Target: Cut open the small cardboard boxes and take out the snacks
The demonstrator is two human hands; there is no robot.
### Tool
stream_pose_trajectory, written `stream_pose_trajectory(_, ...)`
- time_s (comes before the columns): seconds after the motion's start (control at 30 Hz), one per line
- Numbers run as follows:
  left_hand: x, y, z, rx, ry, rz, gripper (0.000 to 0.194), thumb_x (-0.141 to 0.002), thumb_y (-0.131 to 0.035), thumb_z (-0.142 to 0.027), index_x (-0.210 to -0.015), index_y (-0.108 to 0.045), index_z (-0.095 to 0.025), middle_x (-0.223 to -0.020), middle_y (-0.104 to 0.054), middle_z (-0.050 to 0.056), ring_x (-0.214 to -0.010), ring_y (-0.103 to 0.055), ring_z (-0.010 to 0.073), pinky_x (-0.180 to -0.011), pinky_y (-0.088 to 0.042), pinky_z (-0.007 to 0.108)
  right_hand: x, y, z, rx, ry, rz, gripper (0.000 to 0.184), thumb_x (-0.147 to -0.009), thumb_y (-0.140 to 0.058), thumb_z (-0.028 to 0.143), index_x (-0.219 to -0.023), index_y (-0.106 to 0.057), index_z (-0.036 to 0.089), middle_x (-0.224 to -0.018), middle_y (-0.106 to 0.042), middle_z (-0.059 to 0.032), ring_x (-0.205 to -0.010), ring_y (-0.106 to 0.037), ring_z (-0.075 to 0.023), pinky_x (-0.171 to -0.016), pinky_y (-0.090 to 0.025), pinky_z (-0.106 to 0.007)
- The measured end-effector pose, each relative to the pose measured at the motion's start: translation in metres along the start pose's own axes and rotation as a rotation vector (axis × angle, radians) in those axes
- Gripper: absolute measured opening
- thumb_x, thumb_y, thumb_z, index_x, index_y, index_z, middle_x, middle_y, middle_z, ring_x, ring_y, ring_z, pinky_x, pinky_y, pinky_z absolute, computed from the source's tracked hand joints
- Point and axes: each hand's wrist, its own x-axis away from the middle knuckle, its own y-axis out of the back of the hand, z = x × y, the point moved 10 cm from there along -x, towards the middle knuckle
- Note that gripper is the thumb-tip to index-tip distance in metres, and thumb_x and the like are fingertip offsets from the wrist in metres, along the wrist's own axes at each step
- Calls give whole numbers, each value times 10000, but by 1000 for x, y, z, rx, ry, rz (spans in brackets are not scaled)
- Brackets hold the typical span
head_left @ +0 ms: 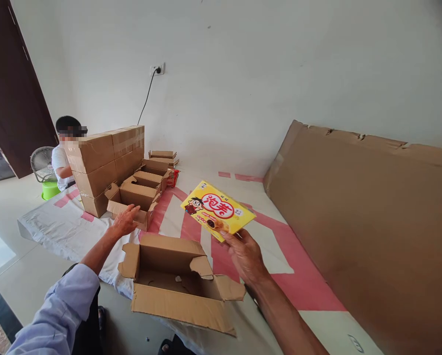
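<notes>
My right hand [245,256] grips the near edge of a flat yellow snack box [217,209] with a red cartoon label, held tilted in the air above the mat. Below and left of it lies an open, nearly bare cardboard carton [180,278] with its flaps spread. My left hand [125,220] reaches forward with fingers extended, touching the flap of another open carton [134,199] further out. My left arm wears a light blue sleeve.
A stack of taped cartons [106,162] and more open cartons [152,175] stand at the back left. A person sits behind the stack beside a fan [41,163] and green tub [50,190]. A large flat cardboard sheet [365,222] leans at right. Pink-and-white mat [291,276] covers the floor.
</notes>
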Motion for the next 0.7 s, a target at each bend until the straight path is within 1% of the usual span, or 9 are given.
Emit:
stream_pose_trajectory(0.13,6,-6,3,-58,-59,4,551,-812,-658,-84,-1324,-693,-284,-1400,-625,111,-1195,-693,329,-1052,-552,444,-10,35,-22,18,18,-105,593,-566,-996,513,-983,-688,225,-1102,-799,-71,-1065,-756,-306,-809,-661,-402)
stream_pose_trajectory(0.17,10,-7,5,-50,-74,-8,527,-817,-667,-101,-1309,-697,-289,-1397,-622,105,-1184,-695,322,-1050,-554,438,-11,42,-30,29,17,-121,592,-566,-991,520,-979,-684,225,-1106,-800,-72,-1065,-756,-307,-815,-662,-407)
stream_pose_trajectory(0.23,21,-5,12,-12,-84,-54,556,-807,-710,-137,-1341,-677,-289,-1494,-562,112,-1216,-680,328,-1069,-552,450,-13,58,-49,59,-1,-169,614,-548,-982,553,-969,-677,227,-1104,-803,-73,-1060,-758,-310,-830,-662,-420)
stream_pose_trajectory(0.33,38,9,30,51,-1,-235,583,-826,-738,-207,-1394,-613,-249,-1580,-470,156,-1297,-634,363,-1084,-543,502,-11,77,-79,141,-47,-260,675,-481,-977,610,-949,-681,223,-1044,-810,-78,-1035,-764,-329,-857,-658,-443)
stream_pose_trajectory(0.4,47,17,46,109,119,-373,500,-843,-745,-271,-1321,-607,-219,-1468,-534,172,-1244,-653,359,-1038,-557,510,-10,81,-94,172,-55,-282,687,-485,-965,639,-953,-683,223,-1041,-813,-91,-1051,-764,-344,-872,-656,-454)
stream_pose_trajectory(0.43,50,16,55,159,188,-408,458,-837,-765,-312,-1256,-609,-211,-1373,-578,161,-1172,-677,342,-1000,-569,501,-9,80,-100,162,-50,-274,687,-503,-957,648,-969,-680,226,-1072,-814,-100,-1075,-762,-348,-883,-655,-458)
stream_pose_trajectory(0.5,50,4,72,321,348,-398,470,-787,-832,-412,-1135,-594,-204,-1177,-630,116,-1006,-703,294,-900,-588,460,-7,74,-109,129,-35,-243,687,-544,-941,655,-1013,-668,235,-1158,-807,-115,-1129,-752,-345,-917,-652,-465)
stream_pose_trajectory(0.6,44,-31,87,665,568,-270,637,-703,-899,-578,-1083,-552,-203,-1031,-661,84,-886,-692,249,-765,-584,391,-4,65,-119,135,-26,-195,696,-579,-940,636,-1070,-655,235,-1249,-785,-129,-1206,-726,-335,-1016,-620,-474)
stream_pose_trajectory(0.7,34,-54,81,844,619,-169,747,-635,-920,-694,-1071,-560,-205,-1050,-710,108,-862,-692,234,-710,-578,356,0,63,-123,171,-15,-184,696,-616,-932,618,-1111,-631,232,-1286,-767,-135,-1245,-707,-333,-1066,-591,-486)
